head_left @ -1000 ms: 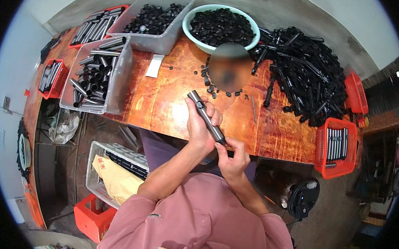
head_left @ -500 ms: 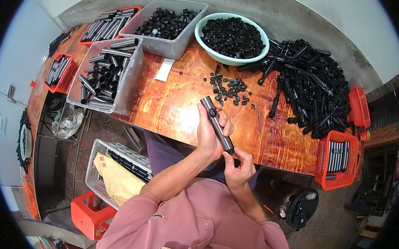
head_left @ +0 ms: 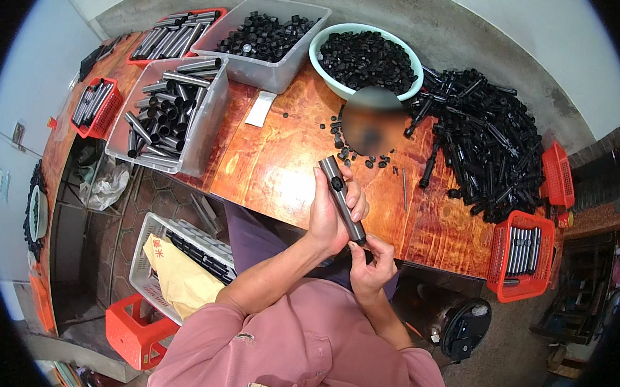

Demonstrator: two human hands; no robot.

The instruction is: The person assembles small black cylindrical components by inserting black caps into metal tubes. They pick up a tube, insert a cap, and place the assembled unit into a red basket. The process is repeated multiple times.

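A grey metal tube (head_left: 345, 211) with a black button-like fitting (head_left: 337, 183) near its upper end lies slantwise in my left hand (head_left: 326, 219). My left fingers wrap round it from both sides, over the table's front edge. At the tube's lower end, my right hand (head_left: 373, 270) is closed in a pinch, thumb and forefinger against or just by the rim. Whatever those fingertips hold is too small or hidden to make out. Beyond the tube, small black parts (head_left: 344, 154) lie scattered on the wooden table (head_left: 276, 170), partly covered by a blurred round patch.
A pale green basin (head_left: 318, 66) of black parts stands at the back. Clear bins (head_left: 206, 148) of tubes and black caps are at left. Black assemblies (head_left: 479, 147) are heaped at right, near a red basket (head_left: 517, 291) of tubes. A thin rod (head_left: 405, 189) lies on the table.
The tube has shifted slightly right and down in the picture, with both hands still at it. Less black shows at its lower end now. A blurred patch has appeared over the scattered parts.
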